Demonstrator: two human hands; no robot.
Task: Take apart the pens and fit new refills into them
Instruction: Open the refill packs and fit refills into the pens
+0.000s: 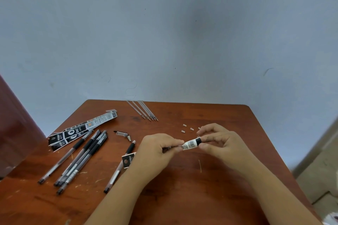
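both hands meet above the table (210,179): the left hand (157,149) and right hand (217,139) pinch opposite ends of a refill pack (191,144) with a barcode. pulled too hard, i judge, the wrapper could tear suddenly and scatter refills, or a tip could bend. small caps (191,128) lie just beyond the fingers, easily knocked. loose refills (144,111) rest at the far edge; pens (80,157) and empty packets (82,129) crowd the left.
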